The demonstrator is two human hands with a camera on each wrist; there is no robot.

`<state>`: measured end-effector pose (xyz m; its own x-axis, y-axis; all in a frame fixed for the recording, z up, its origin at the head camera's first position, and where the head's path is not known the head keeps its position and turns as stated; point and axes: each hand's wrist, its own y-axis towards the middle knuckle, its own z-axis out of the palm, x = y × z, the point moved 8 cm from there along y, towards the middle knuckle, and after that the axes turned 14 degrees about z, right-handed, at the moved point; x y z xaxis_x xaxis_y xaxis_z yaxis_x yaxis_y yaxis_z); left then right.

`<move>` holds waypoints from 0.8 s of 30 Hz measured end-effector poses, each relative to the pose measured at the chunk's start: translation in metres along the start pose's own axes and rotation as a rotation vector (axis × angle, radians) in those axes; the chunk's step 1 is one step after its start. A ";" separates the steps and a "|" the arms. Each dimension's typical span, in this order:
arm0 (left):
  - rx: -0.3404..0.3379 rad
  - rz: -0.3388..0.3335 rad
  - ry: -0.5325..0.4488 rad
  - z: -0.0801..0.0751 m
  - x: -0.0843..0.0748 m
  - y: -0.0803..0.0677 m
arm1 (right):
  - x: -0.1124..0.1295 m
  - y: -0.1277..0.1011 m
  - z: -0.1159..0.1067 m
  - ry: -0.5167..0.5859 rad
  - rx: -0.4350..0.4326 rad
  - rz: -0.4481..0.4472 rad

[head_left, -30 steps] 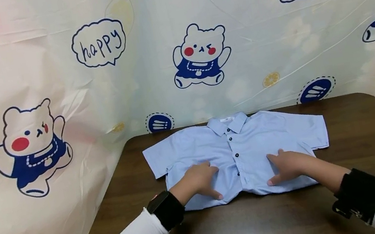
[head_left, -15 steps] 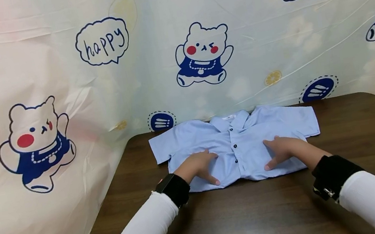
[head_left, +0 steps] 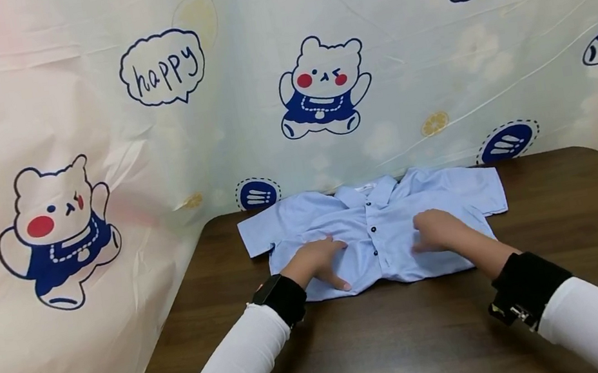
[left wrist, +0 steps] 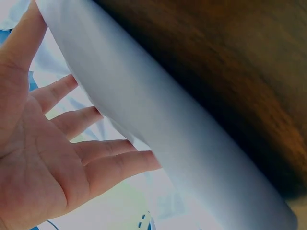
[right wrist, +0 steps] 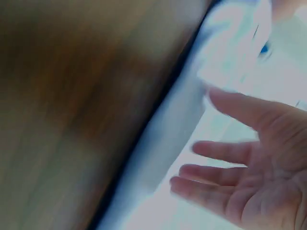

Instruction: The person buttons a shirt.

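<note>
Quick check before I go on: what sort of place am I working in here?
Probably a makeshift recording booth, not a lived-in room: a dark wooden table is walled on three sides by a cartoon-bear plastic sheet, and only a light blue shirt lies on it, under both hands.

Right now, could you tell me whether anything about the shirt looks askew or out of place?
Only mildly: the light blue short-sleeved shirt is rumpled near the collar, which sits bunched and uneven. The left hand and right hand rest on it. Nothing looks damaged.

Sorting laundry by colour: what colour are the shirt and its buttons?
The shirt is light blue with dark buttons; the head view shows it best.
</note>
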<state>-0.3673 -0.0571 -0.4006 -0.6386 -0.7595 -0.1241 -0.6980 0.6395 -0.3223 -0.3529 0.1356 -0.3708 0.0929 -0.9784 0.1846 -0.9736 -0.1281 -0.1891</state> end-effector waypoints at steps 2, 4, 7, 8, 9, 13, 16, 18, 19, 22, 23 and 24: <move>0.000 -0.001 0.005 0.000 0.001 0.000 | 0.019 -0.005 -0.005 0.077 -0.067 -0.020; -0.003 0.001 0.009 -0.001 0.001 0.001 | 0.036 -0.009 -0.004 0.117 -0.075 -0.036; 0.000 0.001 0.007 0.000 0.002 0.002 | 0.051 -0.014 0.004 0.111 -0.049 -0.022; 0.000 0.001 0.007 0.001 0.002 0.002 | 0.054 -0.015 0.007 0.101 -0.043 -0.013; 0.000 0.000 0.004 0.001 0.002 0.003 | 0.055 -0.015 0.010 0.098 -0.035 0.003; 0.000 -0.004 -0.007 0.003 0.003 0.001 | 0.052 -0.016 0.013 0.133 -0.014 0.031; 0.004 -0.012 -0.014 0.003 0.003 -0.001 | 0.046 -0.016 0.010 0.187 -0.002 0.015; 0.009 -0.016 -0.015 0.003 0.003 -0.002 | 0.041 -0.017 0.006 0.217 -0.004 0.004; 0.013 -0.017 -0.014 0.003 0.003 -0.002 | 0.039 -0.017 0.004 0.225 -0.009 -0.005; 0.017 -0.036 0.005 0.000 0.001 -0.004 | 0.036 -0.019 0.000 0.261 -0.019 -0.022; 0.004 -0.042 0.017 -0.003 -0.001 -0.005 | 0.036 -0.020 -0.001 0.270 -0.024 -0.033; -0.022 -0.049 0.020 -0.007 -0.004 -0.004 | 0.036 -0.021 -0.003 0.280 -0.031 -0.044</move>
<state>-0.3643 -0.0562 -0.3917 -0.6096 -0.7876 -0.0898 -0.7353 0.6042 -0.3072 -0.3298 0.1033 -0.3576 0.0783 -0.8887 0.4517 -0.9762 -0.1602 -0.1461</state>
